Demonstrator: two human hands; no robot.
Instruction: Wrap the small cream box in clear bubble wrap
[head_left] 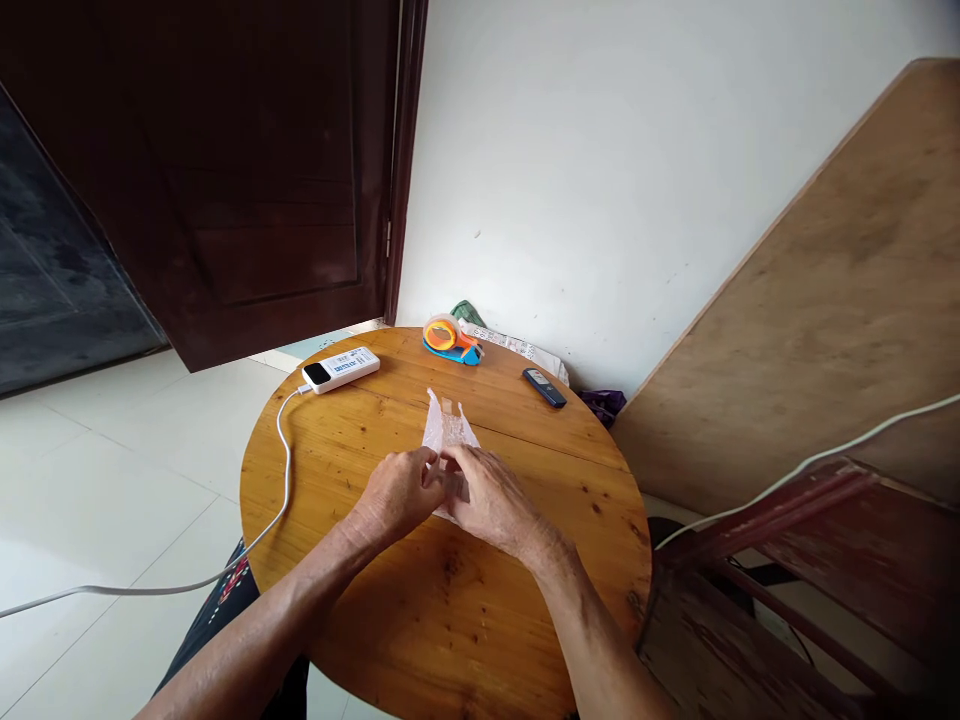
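A pale, translucent piece of bubble wrap lies near the middle of the round wooden table, its far corners sticking up. My left hand has its fingers closed on the wrap's near left side. From the right, my right hand curls over the near part, thumb and fingertips close to the left ones. Both hands cover much of the wrap, and whatever may be inside it is hidden. A small brownish strip, perhaps tape, shows at its far end.
On the wooden table stand an orange and blue tape dispenser at the back, a dark handheld device at right, and a white device at left. Its white cable runs off the left edge. A wall rises behind.
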